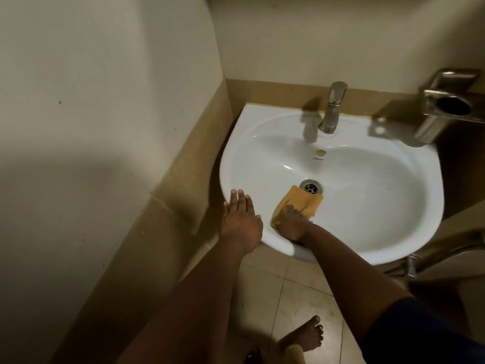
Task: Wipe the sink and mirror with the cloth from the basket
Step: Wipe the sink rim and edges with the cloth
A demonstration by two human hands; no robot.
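A white oval sink (367, 195) hangs in the corner of a tiled wall. A yellow-orange cloth (301, 202) lies in the basin, just in front of the metal drain (311, 187). My right hand (291, 222) grips the near end of the cloth against the basin's front wall. Flat on the sink's left front rim lies my left hand (240, 216), fingers straight. No mirror or basket is in view.
A steel tap (332, 109) stands at the back of the sink. A metal holder (443, 109) is fixed to the wall at the right. Tiled walls close in on the left and back. A bare foot (304, 334) stands on the floor tiles below.
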